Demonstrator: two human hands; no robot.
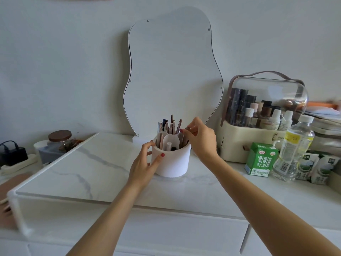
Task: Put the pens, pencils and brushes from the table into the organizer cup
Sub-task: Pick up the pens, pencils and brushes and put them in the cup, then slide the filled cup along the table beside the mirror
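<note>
A white round organizer cup (175, 161) stands on the marble table top (92, 169), with inner dividers and several pens, pencils and brushes (170, 126) standing upright in it. My left hand (145, 163) grips the cup's left side, thumb on the front wall and fingers round the rim. My right hand (200, 137) hovers over the cup's right rim and pinches the top of a thin brown item standing in the right compartment. No loose pens show on the table.
A wavy mirror (171, 71) leans on the wall behind the cup. At right stand a clear-lidded cosmetics case (258, 130), a green carton (260, 159), a water bottle (293, 150) and small cartons (317, 167). A jar (60, 139) and charger (13, 152) sit left.
</note>
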